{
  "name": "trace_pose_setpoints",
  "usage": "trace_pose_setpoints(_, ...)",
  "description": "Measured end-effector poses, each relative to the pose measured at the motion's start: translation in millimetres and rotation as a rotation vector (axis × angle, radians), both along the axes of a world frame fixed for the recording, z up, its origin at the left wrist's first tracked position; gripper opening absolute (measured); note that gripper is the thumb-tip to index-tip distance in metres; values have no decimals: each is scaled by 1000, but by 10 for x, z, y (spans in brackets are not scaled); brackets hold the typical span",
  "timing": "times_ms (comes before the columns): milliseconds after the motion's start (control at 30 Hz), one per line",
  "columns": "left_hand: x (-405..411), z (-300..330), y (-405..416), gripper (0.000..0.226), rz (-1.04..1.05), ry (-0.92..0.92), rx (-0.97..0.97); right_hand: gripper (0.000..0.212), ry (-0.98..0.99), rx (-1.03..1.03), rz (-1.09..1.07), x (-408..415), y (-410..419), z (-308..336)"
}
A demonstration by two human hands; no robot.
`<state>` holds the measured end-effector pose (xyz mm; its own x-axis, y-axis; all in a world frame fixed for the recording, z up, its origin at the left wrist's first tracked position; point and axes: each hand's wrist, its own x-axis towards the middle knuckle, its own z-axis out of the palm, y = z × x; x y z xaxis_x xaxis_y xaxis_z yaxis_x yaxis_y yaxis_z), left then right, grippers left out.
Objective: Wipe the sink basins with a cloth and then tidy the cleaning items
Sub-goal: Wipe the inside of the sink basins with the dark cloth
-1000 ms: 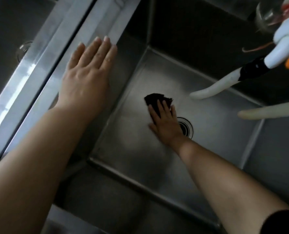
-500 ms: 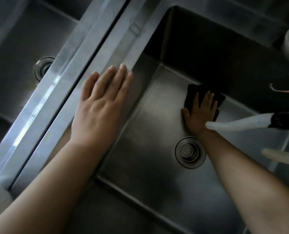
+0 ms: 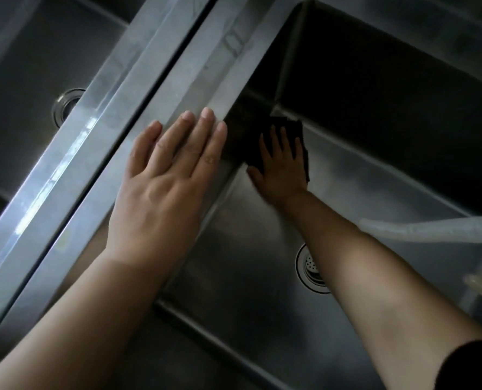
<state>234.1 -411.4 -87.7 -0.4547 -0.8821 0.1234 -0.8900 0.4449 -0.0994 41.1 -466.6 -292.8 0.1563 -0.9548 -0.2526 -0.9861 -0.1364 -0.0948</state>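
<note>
Left hand [image 3: 166,181] flat on the divider [image 3: 194,80], right hand [image 3: 280,167] flat on the cloth [image 3: 290,130], so I'd press firmly into that corner beyond its fingertips.

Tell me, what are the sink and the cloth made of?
Sink: looks like stainless steel, brushed, because it is grey with soft streaky shine. Cloth: dark, probably soft fabric, since it bunches under the right hand; the exact kind is too dim to tell.

A single head-worn view looks steeply down and forward from close above, tilted so the sink divider [image 3: 161,88] runs diagonally. The right basin [image 3: 375,175] lies beyond and right of the left hand's fingers [image 3: 203,130]; the left basin [image 3: 31,66] sits to their left.
</note>
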Motion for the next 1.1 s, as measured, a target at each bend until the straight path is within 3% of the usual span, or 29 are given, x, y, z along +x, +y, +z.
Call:
trace_pose_setpoints(233,12,-36,15,63,-15,-17,-42,64,1,-68,-106,-637,167,45)
trace_pose_setpoints(367,2,-13,31,73,-2,-12,-10,67,55,16,-173,-1230,565,96)
trace_pose_setpoints(567,-32,16,75,71,6,-14,9,70,41,-9,-439,-1867,1373,210)
trace_pose_setpoints(733,-29,17,75,67,0,-22,28,79,48,108,-527,-1862,2235,272)
trace_pose_setpoints(900,-35,30,80,69,1,-17,53,86,84,178,-378,-1421,3068,346)
trace_pose_setpoints(1033,-42,65,86,69,4,-45,75,66,53,141,-106,-937,3469,246)
trace_pose_setpoints(1100,-43,77,88,66,-2,-49,81,70,13,99,21,-680,3454,190)
